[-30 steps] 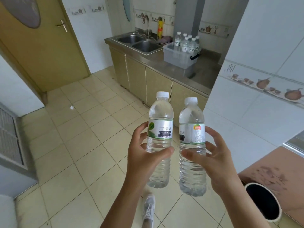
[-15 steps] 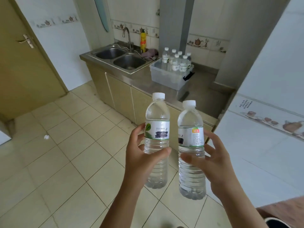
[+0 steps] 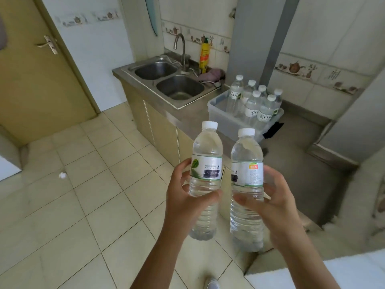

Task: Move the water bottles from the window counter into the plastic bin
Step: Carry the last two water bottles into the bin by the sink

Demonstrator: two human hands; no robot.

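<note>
Head camera looked down across a pale tiled floor [image 3: 68, 205] toward a steel counter [image 3: 187, 124] running along the far wall, with a tan door [image 3: 31, 80] standing at the left. A double sink [image 3: 168, 80] was set into the counter's left part, a curved tap [image 3: 180, 49] rising behind it, a yellow bottle [image 3: 204, 55] upright just beside the tap and a pinkish cloth [image 3: 211, 75] lying at the sink's back corner. To the right of the sink a clear plastic bin [image 3: 220, 119] sat on the counter, and six capped water bottles [image 3: 253, 101] stood upright inside it, crowded toward its far right side. Nearer the camera, two more bottles were held upright side by side in the air over the floor, well short of the bin and not touching each other. The left hand [image 3: 183, 203] wrapped the left bottle [image 3: 206, 176] just below its label, thumb across the front and fingers curled round the back. The right hand [image 3: 273, 207] gripped the right bottle [image 3: 246, 184] the same way, thumb pressed across the ribbed front, fingers closed behind. A small white scrap [image 3: 62, 175] lay on the floor at left, and the toe of a shoe [image 3: 211, 283] showed at the bottom edge.
</note>
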